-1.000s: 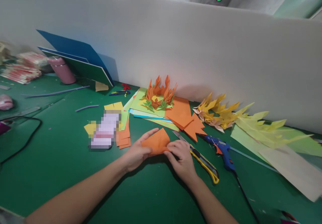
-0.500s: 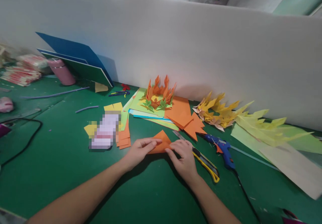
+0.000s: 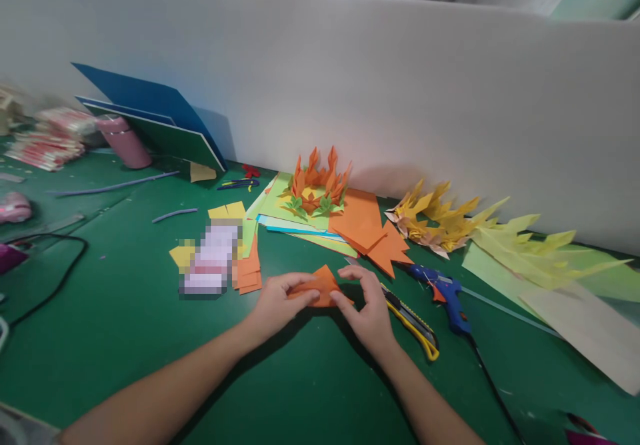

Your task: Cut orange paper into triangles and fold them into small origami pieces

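Observation:
A small folded piece of orange paper [image 3: 320, 285] lies flat on the green table [image 3: 125, 325] between my hands. My left hand [image 3: 277, 304] presses its left part down with closed fingers. My right hand [image 3: 367, 308] pinches the paper's right corner between thumb and fingers. A yellow utility knife [image 3: 407, 322] lies just right of my right hand. Behind the paper are more orange sheets [image 3: 367, 228] and folded orange paper shapes [image 3: 320, 182].
A blue glue gun [image 3: 447, 295] with its cord lies right of the knife. Yellow folded shapes [image 3: 440, 222] and pale sheets [image 3: 565, 278] fill the right side. Small orange squares [image 3: 247, 268], a pink bottle [image 3: 125, 140], blue boards [image 3: 150, 115] and a black cable [image 3: 50, 278] are at left. A white partition runs behind.
The orange paper was held up off the table and has been folded down flat. Both hands lowered with it and now press it on the surface.

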The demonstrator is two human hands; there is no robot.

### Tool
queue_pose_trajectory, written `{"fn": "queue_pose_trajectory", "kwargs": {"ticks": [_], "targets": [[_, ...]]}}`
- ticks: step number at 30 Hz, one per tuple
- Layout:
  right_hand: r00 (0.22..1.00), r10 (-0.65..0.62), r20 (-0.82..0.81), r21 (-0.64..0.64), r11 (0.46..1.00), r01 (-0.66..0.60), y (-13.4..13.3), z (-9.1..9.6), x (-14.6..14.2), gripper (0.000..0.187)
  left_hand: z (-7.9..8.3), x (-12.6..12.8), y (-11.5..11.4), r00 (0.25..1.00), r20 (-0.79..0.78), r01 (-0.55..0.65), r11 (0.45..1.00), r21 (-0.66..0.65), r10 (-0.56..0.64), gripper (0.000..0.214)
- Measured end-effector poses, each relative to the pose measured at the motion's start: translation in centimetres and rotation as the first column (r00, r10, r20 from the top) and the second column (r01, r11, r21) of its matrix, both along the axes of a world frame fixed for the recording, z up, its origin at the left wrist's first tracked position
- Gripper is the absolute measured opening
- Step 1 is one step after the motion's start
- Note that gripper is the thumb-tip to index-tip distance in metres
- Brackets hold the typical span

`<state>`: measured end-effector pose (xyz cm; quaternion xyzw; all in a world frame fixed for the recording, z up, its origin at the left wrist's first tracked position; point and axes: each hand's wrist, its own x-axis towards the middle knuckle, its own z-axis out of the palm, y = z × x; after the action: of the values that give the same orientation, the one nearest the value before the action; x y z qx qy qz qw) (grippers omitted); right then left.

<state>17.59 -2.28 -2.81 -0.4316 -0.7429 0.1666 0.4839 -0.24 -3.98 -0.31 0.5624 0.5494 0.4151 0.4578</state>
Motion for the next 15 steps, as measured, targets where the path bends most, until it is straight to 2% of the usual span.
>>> {"fn": "queue_pose_trajectory", "kwargs": {"ticks": [2, 5, 11, 15], "targets": [[1.000, 0.029, 0.000, -0.028, 0.999, -0.029, 0.03, -0.14, -0.02, 0.024, 0.05, 0.12, -0.17, 0.998, 0.054, 0.027, 0.999, -0.019, -0.026, 0.041], [0.998, 0.066, 0.024, -0.038, 0.997, -0.065, -0.05, -0.24, -0.14, 0.017, 0.02, 0.32, -0.35, 0.993, 0.070, 0.098, 0.994, -0.043, -0.095, 0.057], [0.995, 0.085, -0.056, -0.116, 0.989, -0.091, -0.17, 0.02, -0.39, 0.018, -0.42, 0.36, -0.18, 0.993, -0.054, 0.106, 0.994, -0.034, -0.107, 0.031], [0.991, 0.094, -0.096, -0.174, 0.979, -0.110, -0.17, 0.20, -0.44, 0.017, -0.16, 0.35, -0.20, 0.979, -0.157, 0.128, 0.991, -0.037, -0.132, 0.025]]}}
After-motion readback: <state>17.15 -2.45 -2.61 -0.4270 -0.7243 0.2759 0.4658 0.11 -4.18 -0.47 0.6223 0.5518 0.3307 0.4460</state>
